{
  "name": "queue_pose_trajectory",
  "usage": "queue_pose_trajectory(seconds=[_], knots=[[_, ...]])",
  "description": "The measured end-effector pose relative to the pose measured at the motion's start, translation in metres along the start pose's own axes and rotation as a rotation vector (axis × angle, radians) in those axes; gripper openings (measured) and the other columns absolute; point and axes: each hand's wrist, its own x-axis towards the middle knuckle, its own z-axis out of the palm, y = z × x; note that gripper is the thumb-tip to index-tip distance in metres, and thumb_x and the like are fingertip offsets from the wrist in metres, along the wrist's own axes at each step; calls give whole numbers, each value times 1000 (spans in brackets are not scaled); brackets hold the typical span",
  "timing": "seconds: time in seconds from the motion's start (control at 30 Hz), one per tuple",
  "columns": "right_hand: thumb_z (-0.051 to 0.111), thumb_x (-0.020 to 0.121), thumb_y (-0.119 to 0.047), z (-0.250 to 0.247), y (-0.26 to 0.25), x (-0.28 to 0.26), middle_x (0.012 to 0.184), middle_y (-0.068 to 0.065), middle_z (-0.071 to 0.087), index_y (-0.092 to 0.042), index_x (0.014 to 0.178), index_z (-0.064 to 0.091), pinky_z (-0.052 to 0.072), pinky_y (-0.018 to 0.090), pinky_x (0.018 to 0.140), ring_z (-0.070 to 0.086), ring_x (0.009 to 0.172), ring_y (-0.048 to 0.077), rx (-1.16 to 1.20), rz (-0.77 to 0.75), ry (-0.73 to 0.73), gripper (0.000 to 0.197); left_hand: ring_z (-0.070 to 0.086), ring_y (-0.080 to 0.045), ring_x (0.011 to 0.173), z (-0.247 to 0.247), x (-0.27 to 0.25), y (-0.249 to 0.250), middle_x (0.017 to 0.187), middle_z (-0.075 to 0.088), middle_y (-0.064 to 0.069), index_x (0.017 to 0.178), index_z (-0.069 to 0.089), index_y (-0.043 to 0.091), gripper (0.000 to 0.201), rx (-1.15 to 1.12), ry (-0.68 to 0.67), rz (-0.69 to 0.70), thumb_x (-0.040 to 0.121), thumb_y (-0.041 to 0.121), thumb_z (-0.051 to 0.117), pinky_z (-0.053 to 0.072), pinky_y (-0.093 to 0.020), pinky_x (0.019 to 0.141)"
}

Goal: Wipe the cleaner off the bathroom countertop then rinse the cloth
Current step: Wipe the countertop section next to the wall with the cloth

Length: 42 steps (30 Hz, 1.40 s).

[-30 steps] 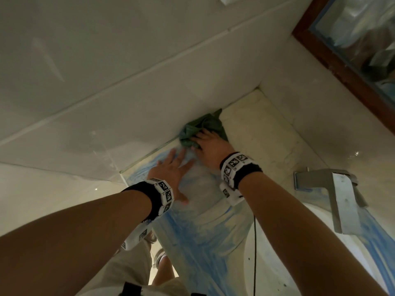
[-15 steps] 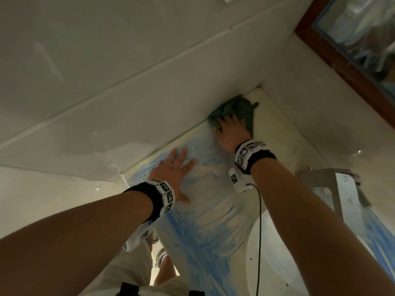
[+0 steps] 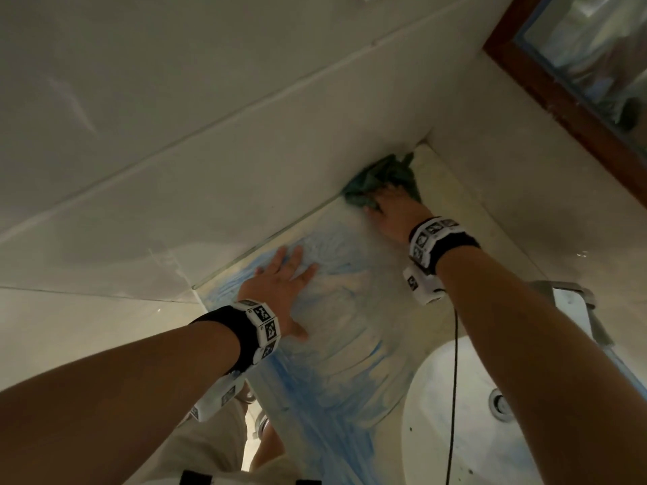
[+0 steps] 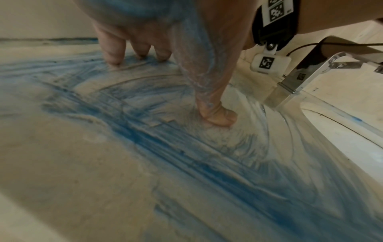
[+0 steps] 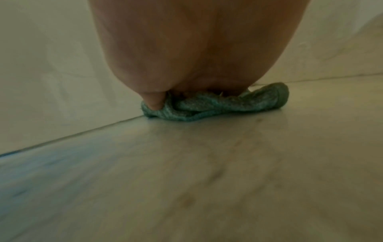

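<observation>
A bunched green cloth [image 3: 380,178] lies in the far corner of the pale countertop [image 3: 353,309], against the wall. My right hand [image 3: 387,203] is on top of it, fingers dug into the folds. In the right wrist view the thumb presses into the left end of the cloth [image 5: 217,106] and the other fingers are hidden under the palm. My left hand [image 3: 297,292] lies flat on the counter with fingers spread. Smeared blue cleaner [image 4: 145,140] streaks the counter around the left hand [image 4: 178,85].
A white round sink [image 3: 455,432] sits at the near right with a square metal faucet [image 3: 574,309] behind it. Tiled walls [image 3: 245,152] close the counter on the left and at the back. A wood-framed mirror [image 3: 560,89] hangs at upper right. A thin black cable [image 3: 454,379] hangs from my right wrist.
My right hand has pushed the cloth away along the wall into the far corner, leaving a cleaner strip behind it. The left hand has stayed flat in place.
</observation>
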Motion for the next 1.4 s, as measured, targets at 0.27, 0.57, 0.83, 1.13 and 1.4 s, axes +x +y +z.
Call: queue_pose_trajectory(seconds=[0.27, 0.57, 0.83, 1.13, 1.4], knots=[[23, 106, -38, -16, 15, 16, 160, 12, 21, -9, 152, 26, 5, 42, 121, 14, 148, 28, 99, 281, 17, 54, -28, -23, 144, 1, 2, 0, 154, -37, 3, 150, -20, 37, 123, -9, -12, -2, 71, 67, 69, 5, -51, 118], [29, 103, -38, 31, -79, -23, 153, 5, 36, -19, 148, 37, 8, 47, 120, 21, 144, 28, 27, -22, 11, 49, -25, -25, 145, 0, 1, 1, 155, -35, 1, 150, -20, 37, 125, 25, 2, -14, 69, 70, 69, 7, -51, 118], [26, 104, -35, 36, -62, -44, 162, -4, 14, -24, 154, 22, -1, 41, 119, 1, 150, 18, 149, 81, 35, 51, -24, -26, 146, -1, 1, 1, 155, -35, 2, 150, -20, 36, 126, 45, -8, -13, 68, 72, 69, 9, -52, 118], [33, 104, -33, 90, -48, -183, 163, -3, 4, -26, 155, 12, -2, 38, 120, -3, 150, 17, 201, 237, 26, 56, -25, -27, 145, 2, 4, -5, 155, -35, 1, 150, -21, 34, 127, 29, -16, 24, 68, 72, 68, 9, -53, 120], [28, 104, -37, 68, -53, -131, 164, -2, 0, -27, 156, 8, -4, 41, 119, -6, 150, 20, 178, 252, 2, 56, -25, -28, 145, 3, 7, -5, 155, -35, 1, 151, -21, 34, 127, 38, -25, 20, 69, 72, 68, 9, -54, 119]])
